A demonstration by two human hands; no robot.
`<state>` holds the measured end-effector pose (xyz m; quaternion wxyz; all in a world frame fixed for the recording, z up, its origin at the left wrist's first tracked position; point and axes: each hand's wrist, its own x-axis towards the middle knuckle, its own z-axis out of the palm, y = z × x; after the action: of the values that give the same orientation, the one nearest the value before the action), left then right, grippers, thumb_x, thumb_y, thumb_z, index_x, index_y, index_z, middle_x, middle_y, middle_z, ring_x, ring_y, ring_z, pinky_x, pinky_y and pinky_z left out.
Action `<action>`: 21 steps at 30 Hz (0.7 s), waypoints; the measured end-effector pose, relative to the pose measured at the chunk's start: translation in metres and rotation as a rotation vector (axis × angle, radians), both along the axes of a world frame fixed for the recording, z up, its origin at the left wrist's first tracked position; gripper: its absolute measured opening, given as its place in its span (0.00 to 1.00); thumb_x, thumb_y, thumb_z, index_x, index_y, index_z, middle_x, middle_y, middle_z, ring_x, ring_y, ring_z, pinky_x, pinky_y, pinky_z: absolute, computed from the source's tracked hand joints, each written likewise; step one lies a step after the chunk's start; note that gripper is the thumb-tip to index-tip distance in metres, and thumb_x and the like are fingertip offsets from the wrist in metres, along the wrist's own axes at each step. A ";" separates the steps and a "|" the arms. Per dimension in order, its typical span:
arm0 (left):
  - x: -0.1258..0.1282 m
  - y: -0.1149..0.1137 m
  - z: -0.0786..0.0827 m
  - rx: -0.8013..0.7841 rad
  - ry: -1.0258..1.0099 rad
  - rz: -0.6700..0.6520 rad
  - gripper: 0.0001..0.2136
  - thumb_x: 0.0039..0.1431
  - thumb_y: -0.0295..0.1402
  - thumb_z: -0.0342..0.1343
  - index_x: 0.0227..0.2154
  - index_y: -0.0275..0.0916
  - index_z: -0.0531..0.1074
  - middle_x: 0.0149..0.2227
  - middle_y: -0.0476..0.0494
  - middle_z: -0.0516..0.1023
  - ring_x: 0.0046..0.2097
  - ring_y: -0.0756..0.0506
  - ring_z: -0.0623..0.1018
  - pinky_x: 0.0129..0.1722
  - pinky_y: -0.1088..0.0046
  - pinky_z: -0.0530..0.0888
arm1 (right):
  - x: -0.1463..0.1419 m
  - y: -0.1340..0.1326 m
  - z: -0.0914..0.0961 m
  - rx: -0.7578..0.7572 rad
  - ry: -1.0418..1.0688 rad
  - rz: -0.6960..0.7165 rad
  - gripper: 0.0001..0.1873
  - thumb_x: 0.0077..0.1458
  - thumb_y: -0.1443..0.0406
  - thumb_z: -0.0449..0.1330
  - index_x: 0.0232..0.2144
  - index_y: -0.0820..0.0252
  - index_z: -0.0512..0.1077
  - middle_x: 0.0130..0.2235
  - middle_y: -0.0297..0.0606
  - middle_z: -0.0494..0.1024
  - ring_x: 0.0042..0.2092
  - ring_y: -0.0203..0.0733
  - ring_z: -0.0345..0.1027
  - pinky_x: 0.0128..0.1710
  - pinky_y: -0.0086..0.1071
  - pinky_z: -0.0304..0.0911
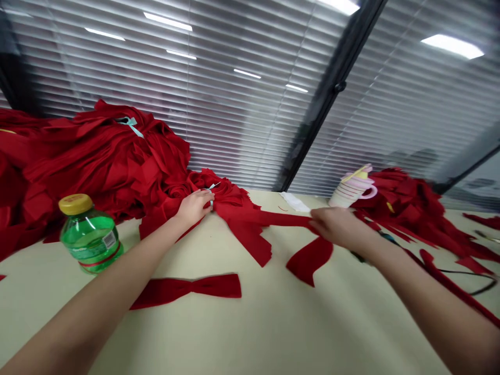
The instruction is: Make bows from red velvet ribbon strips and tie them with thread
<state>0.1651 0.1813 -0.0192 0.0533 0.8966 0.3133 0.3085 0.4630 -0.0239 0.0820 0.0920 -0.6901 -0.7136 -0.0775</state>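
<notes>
Cream desk (250, 333) bears a long red felt strip (269, 220) lying crosswise between the hands: left hand (193, 208) pressed on it, right hand (339, 226) apparently pinching it.

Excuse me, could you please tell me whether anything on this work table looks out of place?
The green plastic bottle with a yellow cap looks most out of place: it stands on the cream work table right beside the heaped red fabric, where knocking it over might wet the cloth.
</notes>
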 end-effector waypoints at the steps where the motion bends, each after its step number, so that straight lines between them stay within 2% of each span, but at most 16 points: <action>1: -0.001 0.000 0.000 -0.021 -0.016 0.001 0.13 0.62 0.36 0.53 0.48 0.38 0.68 0.51 0.40 0.70 0.48 0.42 0.73 0.46 0.57 0.73 | 0.009 -0.008 0.004 0.015 0.019 -0.017 0.19 0.58 0.63 0.49 0.15 0.59 0.60 0.17 0.33 0.64 0.21 0.31 0.60 0.24 0.31 0.51; 4: 0.003 -0.006 0.006 -0.106 -0.083 -0.017 0.13 0.62 0.36 0.53 0.48 0.38 0.68 0.51 0.40 0.70 0.48 0.42 0.73 0.46 0.57 0.73 | 0.022 -0.032 0.017 -0.002 0.101 -0.017 0.20 0.61 0.59 0.47 0.18 0.59 0.61 0.18 0.36 0.68 0.21 0.32 0.63 0.22 0.28 0.55; 6: 0.014 -0.019 0.015 -0.182 -0.135 -0.071 0.14 0.62 0.36 0.53 0.48 0.38 0.67 0.51 0.40 0.70 0.48 0.41 0.73 0.46 0.57 0.73 | 0.016 -0.037 0.024 -0.026 0.143 0.013 0.19 0.61 0.57 0.48 0.22 0.60 0.64 0.22 0.37 0.72 0.24 0.34 0.66 0.23 0.27 0.57; 8: 0.030 -0.040 0.028 -0.276 -0.182 -0.170 0.14 0.62 0.36 0.53 0.49 0.38 0.67 0.52 0.40 0.69 0.48 0.41 0.73 0.47 0.56 0.72 | -0.001 -0.029 0.032 -0.030 0.161 0.037 0.16 0.61 0.58 0.50 0.26 0.60 0.67 0.23 0.36 0.74 0.25 0.34 0.67 0.24 0.27 0.58; 11: 0.055 -0.072 0.047 -0.453 -0.236 -0.346 0.16 0.62 0.36 0.54 0.51 0.37 0.65 0.51 0.39 0.69 0.47 0.42 0.74 0.44 0.58 0.74 | -0.038 -0.003 0.045 0.015 0.162 0.072 0.12 0.55 0.58 0.58 0.25 0.59 0.69 0.23 0.33 0.75 0.25 0.35 0.68 0.25 0.27 0.59; 14: 0.065 -0.088 0.058 -0.614 -0.270 -0.405 0.14 0.62 0.36 0.54 0.49 0.36 0.67 0.46 0.41 0.72 0.42 0.44 0.76 0.40 0.61 0.76 | -0.070 0.020 0.052 0.175 0.126 0.287 0.10 0.55 0.62 0.58 0.24 0.59 0.73 0.25 0.33 0.77 0.28 0.36 0.70 0.28 0.27 0.61; 16: 0.057 -0.088 0.060 -0.688 -0.307 -0.377 0.13 0.62 0.36 0.53 0.46 0.35 0.68 0.45 0.41 0.73 0.41 0.45 0.76 0.40 0.62 0.75 | -0.083 0.031 0.047 0.359 0.103 0.391 0.11 0.56 0.64 0.57 0.25 0.59 0.75 0.29 0.36 0.78 0.32 0.39 0.71 0.33 0.29 0.62; 18: 0.043 -0.085 0.059 -0.742 -0.348 -0.334 0.13 0.62 0.37 0.52 0.46 0.35 0.68 0.45 0.41 0.73 0.41 0.45 0.76 0.40 0.62 0.75 | -0.090 0.042 0.034 0.496 0.120 0.420 0.12 0.57 0.65 0.55 0.26 0.60 0.76 0.32 0.39 0.79 0.36 0.42 0.72 0.37 0.31 0.64; 21: 0.021 -0.080 0.056 -0.762 -0.407 -0.273 0.14 0.62 0.37 0.52 0.47 0.35 0.67 0.46 0.41 0.73 0.42 0.44 0.75 0.41 0.61 0.75 | -0.099 0.060 0.007 0.562 0.171 0.463 0.10 0.57 0.65 0.56 0.27 0.59 0.76 0.32 0.38 0.80 0.35 0.41 0.73 0.37 0.30 0.66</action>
<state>0.1865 0.1015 0.0368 0.4803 0.7672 0.2663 0.3313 0.3642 0.0360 0.0886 0.3522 -0.4622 -0.7914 -0.1898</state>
